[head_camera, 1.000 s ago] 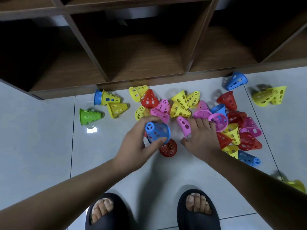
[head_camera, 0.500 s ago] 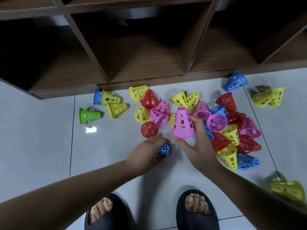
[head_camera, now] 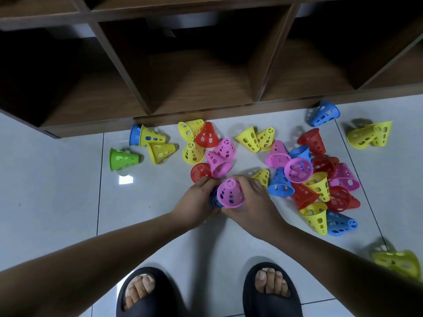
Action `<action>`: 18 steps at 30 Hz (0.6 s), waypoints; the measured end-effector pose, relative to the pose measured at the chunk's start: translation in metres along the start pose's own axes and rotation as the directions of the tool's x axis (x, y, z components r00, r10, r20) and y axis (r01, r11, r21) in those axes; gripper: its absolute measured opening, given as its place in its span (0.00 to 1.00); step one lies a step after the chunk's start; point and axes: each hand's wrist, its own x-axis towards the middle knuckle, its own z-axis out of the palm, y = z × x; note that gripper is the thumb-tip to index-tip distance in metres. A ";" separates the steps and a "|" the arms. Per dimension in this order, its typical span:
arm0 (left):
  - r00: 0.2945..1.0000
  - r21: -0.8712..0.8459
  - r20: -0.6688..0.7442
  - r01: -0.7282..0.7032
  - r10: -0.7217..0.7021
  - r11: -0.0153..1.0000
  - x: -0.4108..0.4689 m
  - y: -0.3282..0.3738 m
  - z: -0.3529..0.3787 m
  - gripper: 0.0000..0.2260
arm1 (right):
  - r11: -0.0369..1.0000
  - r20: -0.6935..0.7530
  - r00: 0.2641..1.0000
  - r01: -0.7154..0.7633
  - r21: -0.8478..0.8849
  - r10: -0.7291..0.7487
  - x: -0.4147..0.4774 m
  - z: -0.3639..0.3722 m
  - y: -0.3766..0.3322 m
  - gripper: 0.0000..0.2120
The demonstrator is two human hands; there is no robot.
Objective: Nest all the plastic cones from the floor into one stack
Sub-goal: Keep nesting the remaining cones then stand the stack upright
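While the left hand [head_camera: 196, 200] steadies what looks like a blue cone [head_camera: 214, 200], the right hand [head_camera: 250, 202] grips the pink cone [head_camera: 230, 193], sleeving it over to nest.

Both forearms are bare, with no sleeves, watch or rings showing on the left hand [head_camera: 196, 199] or the right hand [head_camera: 253, 204]. The feet wear black open-toed slides: left slide [head_camera: 146, 294], right slide [head_camera: 272, 291], each a single broad rounded strap with toes uncovered
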 end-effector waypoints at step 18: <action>0.968 0.421 -0.232 0.012 0.095 0.907 0.014 -0.002 -0.050 0.28 | 0.809 0.058 0.975 0.212 -0.548 -0.215 -0.008 -0.012 0.019 0.27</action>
